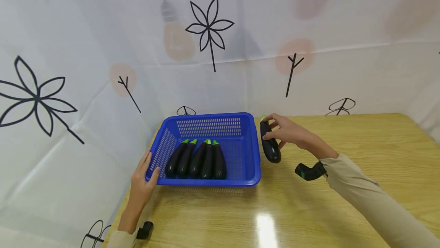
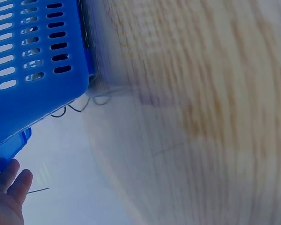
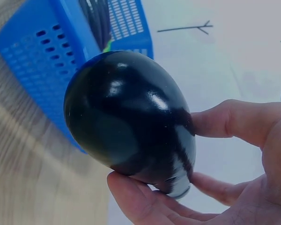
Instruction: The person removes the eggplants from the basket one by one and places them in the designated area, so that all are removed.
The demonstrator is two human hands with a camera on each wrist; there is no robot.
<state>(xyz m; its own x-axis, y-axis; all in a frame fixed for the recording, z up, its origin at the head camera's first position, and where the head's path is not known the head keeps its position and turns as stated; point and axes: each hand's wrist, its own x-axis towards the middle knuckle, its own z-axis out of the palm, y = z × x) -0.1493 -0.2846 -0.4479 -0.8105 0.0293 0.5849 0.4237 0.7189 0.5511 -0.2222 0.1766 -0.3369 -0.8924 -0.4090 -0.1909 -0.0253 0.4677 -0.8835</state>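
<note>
A glossy dark eggplant [image 1: 270,143] with a green stem end is in my right hand [image 1: 287,130], just right of the blue basket [image 1: 255,152]. Thumb and fingers hold it around its sides; the right wrist view shows its rounded end toward the camera, with the right hand [image 3: 267,164] behind and beside it. Several more eggplants [image 1: 197,160] lie side by side in the basket's left and middle part, stems toward the back. My left hand [image 1: 142,177] rests at the basket's front left corner, its fingers fairly straight along the rim.
The basket stands on a wood-grain table [image 1: 309,209], near its left edge. Behind and to the left hangs a pale cloth [image 1: 240,83] printed with line-drawn flowers. Black wrist devices [image 1: 309,171] sit at both sleeves.
</note>
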